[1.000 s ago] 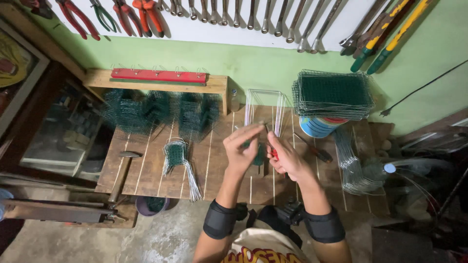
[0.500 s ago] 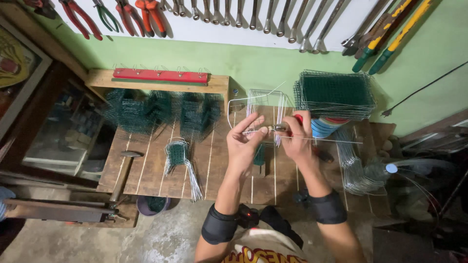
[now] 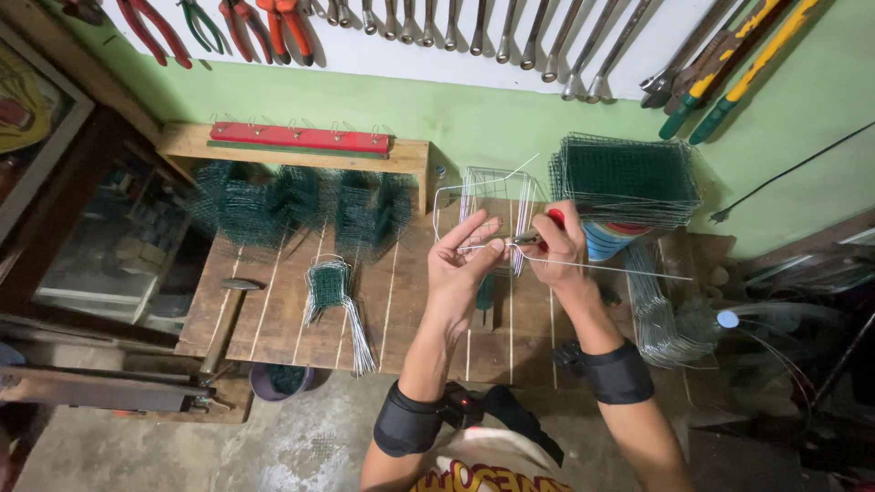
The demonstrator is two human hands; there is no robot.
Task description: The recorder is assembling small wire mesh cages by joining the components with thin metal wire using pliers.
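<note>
Left hand [image 3: 467, 258] pinches a bent wire frame [image 3: 483, 196], spare fingers spread. Right hand [image 3: 558, 240] grips red-handled pliers [image 3: 543, 230] on the wire above my wooden workbench [image 3: 283, 314].

Green mesh stack [image 3: 627, 178] sat on counter [image 3: 283, 319]; hammer [image 3: 223, 319] at its left edge; wrenches [image 3: 474, 32] hung above.

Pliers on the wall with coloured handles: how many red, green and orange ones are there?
Red pliers: 1
Green pliers: 1
Orange pliers: 1
Total: 3
</note>
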